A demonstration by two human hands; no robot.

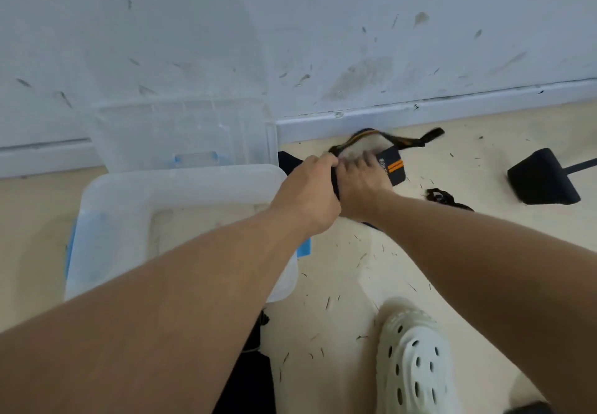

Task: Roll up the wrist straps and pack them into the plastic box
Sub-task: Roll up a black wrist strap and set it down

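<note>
A black wrist strap (394,168) with orange stripes lies on the floor by the wall. Its thin loop arches toward the baseboard. My left hand (310,190) grips the strap's near end with curled fingers. My right hand (361,184) lies on the strap beside it, fingers spread over the fabric. A clear plastic box (106,220) with blue latches stands open on the floor to the left of both hands. Its clear lid (184,132) leans against the wall behind it. A second dark strap (447,199) lies crumpled to the right.
A black pad on a rod (542,178) lies at the right. My foot in a white perforated clog (416,365) stands at the bottom. Dark fabric (252,375) lies below the box. Small dark debris is scattered over the cream floor.
</note>
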